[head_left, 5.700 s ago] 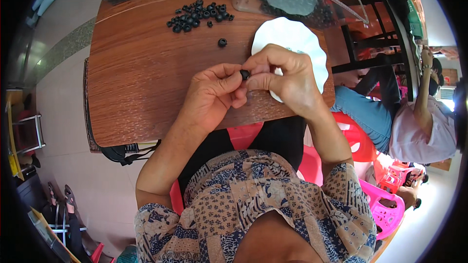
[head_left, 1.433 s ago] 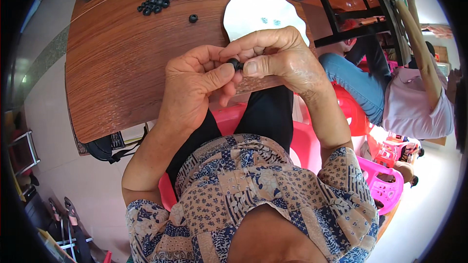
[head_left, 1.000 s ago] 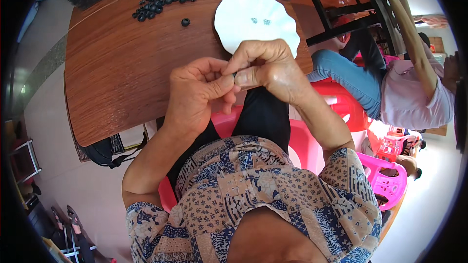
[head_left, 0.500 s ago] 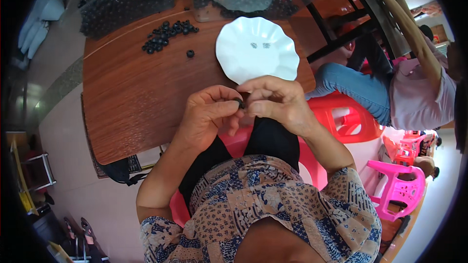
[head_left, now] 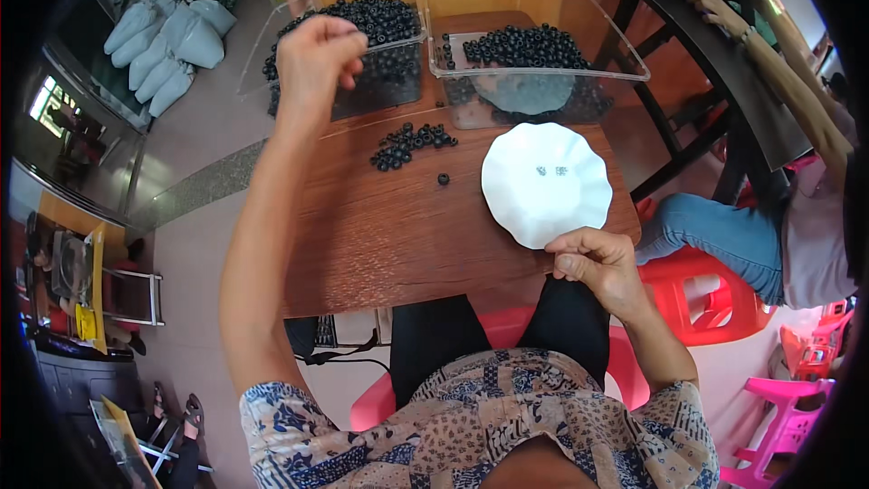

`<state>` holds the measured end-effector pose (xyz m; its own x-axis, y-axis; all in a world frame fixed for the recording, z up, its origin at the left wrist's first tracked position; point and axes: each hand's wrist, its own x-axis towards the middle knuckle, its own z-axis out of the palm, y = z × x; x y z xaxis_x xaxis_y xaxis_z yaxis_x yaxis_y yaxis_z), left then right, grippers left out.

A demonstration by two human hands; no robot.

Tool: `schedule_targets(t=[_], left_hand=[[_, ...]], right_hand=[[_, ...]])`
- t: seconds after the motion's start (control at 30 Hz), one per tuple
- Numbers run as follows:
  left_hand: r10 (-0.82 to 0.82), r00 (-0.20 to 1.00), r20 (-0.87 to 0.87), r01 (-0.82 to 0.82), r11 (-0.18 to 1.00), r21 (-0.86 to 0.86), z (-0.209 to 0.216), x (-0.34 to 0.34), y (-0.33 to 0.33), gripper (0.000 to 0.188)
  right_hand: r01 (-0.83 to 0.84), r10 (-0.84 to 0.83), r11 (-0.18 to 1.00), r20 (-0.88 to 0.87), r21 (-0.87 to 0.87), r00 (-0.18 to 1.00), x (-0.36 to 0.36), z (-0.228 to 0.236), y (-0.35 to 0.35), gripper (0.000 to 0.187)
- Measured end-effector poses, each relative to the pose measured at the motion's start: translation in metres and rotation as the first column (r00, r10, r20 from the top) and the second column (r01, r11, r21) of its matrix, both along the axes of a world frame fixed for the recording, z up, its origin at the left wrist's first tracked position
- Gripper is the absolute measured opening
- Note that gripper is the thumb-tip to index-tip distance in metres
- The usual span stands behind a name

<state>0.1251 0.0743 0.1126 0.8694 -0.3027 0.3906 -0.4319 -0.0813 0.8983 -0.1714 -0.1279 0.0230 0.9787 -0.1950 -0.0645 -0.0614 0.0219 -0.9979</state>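
My left hand [head_left: 317,62] is raised over the left clear bin [head_left: 412,36], its fingers curled and the thumb pressed to them. Whatever it may hold is hidden. Just below the front rim of the white scalloped plate [head_left: 534,213], my right hand [head_left: 602,267] is closed in a pinch. Anything in that pinch is too small to make out. A loose pile of small black bead-like pieces [head_left: 407,145] lies left of the plate. One single black piece [head_left: 444,178] sits apart from them, with a hole in its top.
The right clear bin [head_left: 534,72] holds many more black pieces behind the plate. Both bins stand at the far edge of the brown wooden table [head_left: 380,226]. Another person's arm [head_left: 797,81] rests along a dark table [head_left: 724,72] at right. White sacks [head_left: 172,50] lie at far left.
My hands have come apart. The left has gone forward and left to the bin; the right stays near the plate. The black piece between my fingers no longer shows. The view has tilted up.
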Motion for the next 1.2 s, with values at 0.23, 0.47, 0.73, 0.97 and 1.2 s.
schedule_targets(t=[0.23, 0.47, 0.73, 0.97, 1.2], left_hand=[[0.219, 0.906, 0.362, -0.338, 0.89, 0.306, -0.001, 0.078, -0.001, 0.028], [0.023, 0.865, 0.502, -0.253, 0.884, 0.394, -0.066, 0.027, 0.018, 0.025], [0.114, 0.961, 0.254, -0.23, 0.838, 0.494, -0.134, -0.028, 0.054, 0.031], [0.061, 0.941, 0.334, -0.253, 0.781, 0.57, -0.148, -0.013, 0.055, 0.033], [0.101, 0.98, 0.172, -0.178, 0.831, 0.527, -0.135, -0.042, 0.043, 0.022]], right_hand=[[0.045, -0.043, 0.996, 0.031, -0.077, 0.999, -0.001, 0.006, -0.01, 0.015], [0.069, -0.07, 0.994, -0.013, -0.086, 0.997, -0.001, -0.005, -0.014, 0.015], [0.015, -0.017, 0.995, -0.03, -0.097, 0.999, 0.006, -0.007, -0.001, 0.016], [0.003, -0.009, 0.997, -0.069, -0.081, 0.998, 0.008, -0.01, 0.005, 0.015], [0.04, -0.048, 0.993, -0.075, -0.112, 0.996, 0.011, -0.012, 0.002, 0.015]])
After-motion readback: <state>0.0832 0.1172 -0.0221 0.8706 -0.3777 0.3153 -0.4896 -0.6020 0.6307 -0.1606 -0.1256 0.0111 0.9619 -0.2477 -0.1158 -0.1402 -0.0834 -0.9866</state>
